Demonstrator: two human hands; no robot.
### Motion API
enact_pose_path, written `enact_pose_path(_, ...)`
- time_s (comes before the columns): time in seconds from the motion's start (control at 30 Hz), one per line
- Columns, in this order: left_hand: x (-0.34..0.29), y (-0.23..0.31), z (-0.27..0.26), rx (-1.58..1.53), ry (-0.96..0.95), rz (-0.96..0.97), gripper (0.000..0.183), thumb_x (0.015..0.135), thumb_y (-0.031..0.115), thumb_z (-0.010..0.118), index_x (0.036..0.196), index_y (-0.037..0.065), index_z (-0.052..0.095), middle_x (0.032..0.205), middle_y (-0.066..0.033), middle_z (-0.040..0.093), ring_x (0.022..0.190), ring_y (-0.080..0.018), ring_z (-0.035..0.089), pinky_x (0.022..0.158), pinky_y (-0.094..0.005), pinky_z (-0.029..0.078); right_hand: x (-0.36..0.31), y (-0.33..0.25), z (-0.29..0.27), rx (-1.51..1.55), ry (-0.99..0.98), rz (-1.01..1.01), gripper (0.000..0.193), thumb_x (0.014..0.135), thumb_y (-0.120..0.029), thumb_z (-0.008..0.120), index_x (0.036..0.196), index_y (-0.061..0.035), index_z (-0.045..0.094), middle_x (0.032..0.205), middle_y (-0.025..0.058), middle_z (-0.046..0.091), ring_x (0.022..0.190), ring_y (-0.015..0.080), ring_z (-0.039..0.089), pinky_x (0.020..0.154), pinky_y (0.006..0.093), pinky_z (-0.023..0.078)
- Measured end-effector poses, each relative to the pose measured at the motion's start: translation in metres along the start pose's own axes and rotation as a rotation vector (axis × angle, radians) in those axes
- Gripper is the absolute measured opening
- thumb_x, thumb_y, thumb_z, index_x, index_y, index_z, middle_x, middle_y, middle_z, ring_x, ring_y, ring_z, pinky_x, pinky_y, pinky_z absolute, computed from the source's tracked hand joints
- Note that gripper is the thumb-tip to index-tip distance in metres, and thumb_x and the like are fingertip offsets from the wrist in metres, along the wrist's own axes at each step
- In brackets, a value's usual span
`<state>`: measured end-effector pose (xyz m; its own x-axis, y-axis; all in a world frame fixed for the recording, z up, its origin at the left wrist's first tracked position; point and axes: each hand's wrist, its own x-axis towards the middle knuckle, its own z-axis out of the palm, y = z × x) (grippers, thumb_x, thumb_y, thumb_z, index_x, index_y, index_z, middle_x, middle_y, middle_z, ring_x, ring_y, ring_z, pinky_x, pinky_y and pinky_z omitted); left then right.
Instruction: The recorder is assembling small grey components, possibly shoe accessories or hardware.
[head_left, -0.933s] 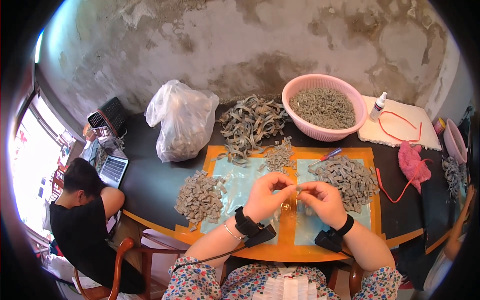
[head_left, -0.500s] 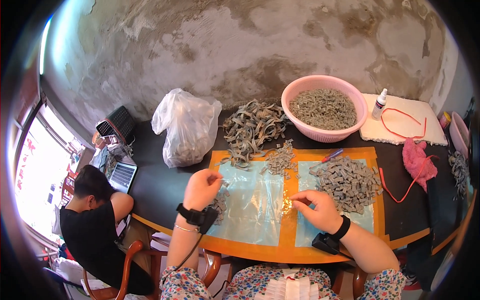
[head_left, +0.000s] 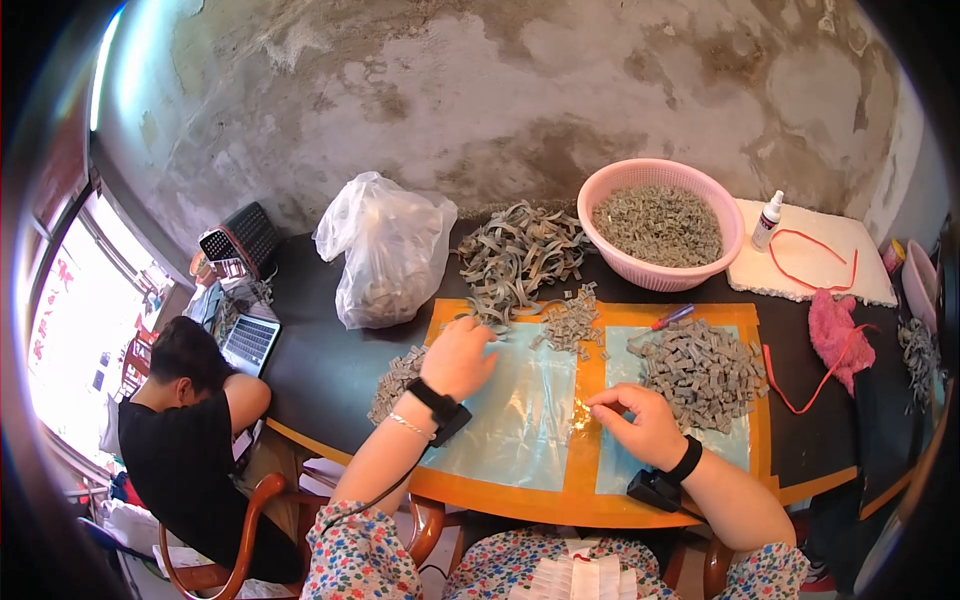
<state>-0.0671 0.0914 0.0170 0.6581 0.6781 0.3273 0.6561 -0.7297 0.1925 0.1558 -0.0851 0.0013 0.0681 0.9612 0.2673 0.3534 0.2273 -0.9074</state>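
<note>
Black table (head_left: 320,340), curved front edge, w/ two blue sheets (head_left: 500,440) bordered in orange tape (head_left: 586,470). Rough, stained wall (head_left: 400,110) right behind. Far L a bright window (head_left: 75,330), mostly washed out; nr it another person (head_left: 190,450) in black sits bent fwd by a laptop (head_left: 250,343).

Grey strips (head_left: 522,255) heaped at the back, btwn plastic bag (head_left: 385,255) & pink basket (head_left: 650,277). Small grey pieces in piles: L pile (head_left: 393,385), middle pile (head_left: 572,320), R pile (head_left: 698,372).

L hand (head_left: 480,340): half-open, fingers bent, over the sheet's back edge nr the strips' front end; can't tell if touching or gripping any. R hand (head_left: 592,402): thumb & index nearly together over middle tape; can't tell if anything's btwn them.

L hand & wrist hide part of L pile. Bag contents blurry thru plastic. Second pink basket (head_left: 920,280) partly lost at dark R rim.
</note>
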Motion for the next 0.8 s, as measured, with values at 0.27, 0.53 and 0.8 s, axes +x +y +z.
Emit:
enact_pose_path(0.27,0.021,0.005,0.024,0.096,-0.051,-0.114,0.011,0.075,0.014,0.059,0.080,0.003,0.058,0.084,-0.0141,0.058,0.085,-0.0328,0.056,0.072,-0.0418,0.047,-0.001,0.001,-0.003,0.018,-0.031,0.015,0.013,0.082,-0.011,0.062,0.091,-0.0027,0.065,0.082,0.0066,0.063,0.069,0.0135,0.058,0.064,0.0244,0.047)
enact_pose_path(0.53,0.006,0.060,-0.006,-0.832,-0.420,-0.295,0.017,0.080,0.017,0.064,0.088,0.002,0.063,0.082,-0.0043,0.063,0.068,-0.0094,0.056,0.064,-0.0240,0.046,0.003,-0.001,-0.001,-0.041,0.060,-0.076,0.019,0.082,-0.013,0.061,0.099,-0.0047,0.063,0.086,0.0087,0.063,0.076,0.0185,0.059,0.066,0.0277,0.047)
enact_pose_path(0.8,-0.005,0.093,0.028,-1.117,-0.432,-0.318,0.016,0.083,0.015,0.064,0.091,0.001,0.061,0.084,-0.0024,0.061,0.072,-0.0067,0.055,0.065,-0.0217,0.046,0.002,0.007,-0.003,0.209,0.013,0.242,0.025,0.084,-0.007,0.058,0.107,0.0009,0.058,0.085,0.0087,0.065,0.077,0.0131,0.062,0.068,0.0252,0.049)
